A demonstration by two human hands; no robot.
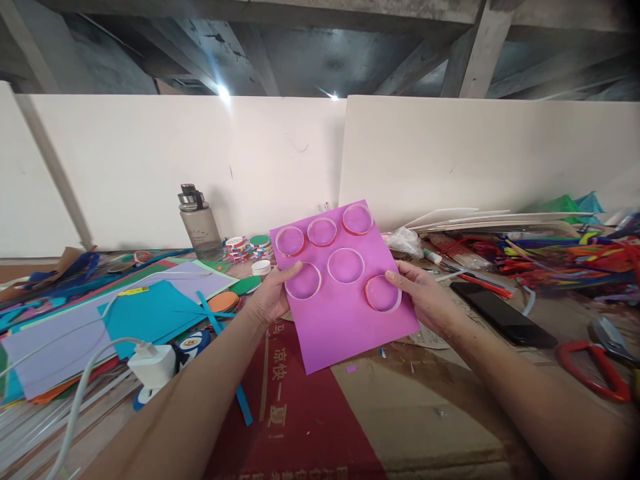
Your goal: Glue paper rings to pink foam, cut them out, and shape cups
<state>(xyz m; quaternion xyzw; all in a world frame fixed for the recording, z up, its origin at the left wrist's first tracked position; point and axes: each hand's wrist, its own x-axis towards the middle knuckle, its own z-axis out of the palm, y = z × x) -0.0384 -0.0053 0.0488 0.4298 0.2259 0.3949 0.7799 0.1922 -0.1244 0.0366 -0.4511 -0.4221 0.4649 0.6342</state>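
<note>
A purple sheet (345, 320) is held up at a tilt above the cardboard, with my two hands at its left and right edges. Several thin rings (346, 266) sit on its face, pale-rimmed, some with red sides. My left hand (274, 293) pinches the left edge, its thumb on top against the lower left ring. At the right edge, my right hand (420, 293) grips the sheet, thumb touching the lower right ring (367, 294). The other fingers of both hands are partly hidden behind the sheet.
Coloured paper sheets (65, 347), a white charger plug (153, 367) and a water bottle (200, 223) are on the left. A black phone (503, 313), red-handled scissors (595, 370) and colourful pipe cleaners (565, 260) lie right. Red-printed cardboard (310, 427) covers the front.
</note>
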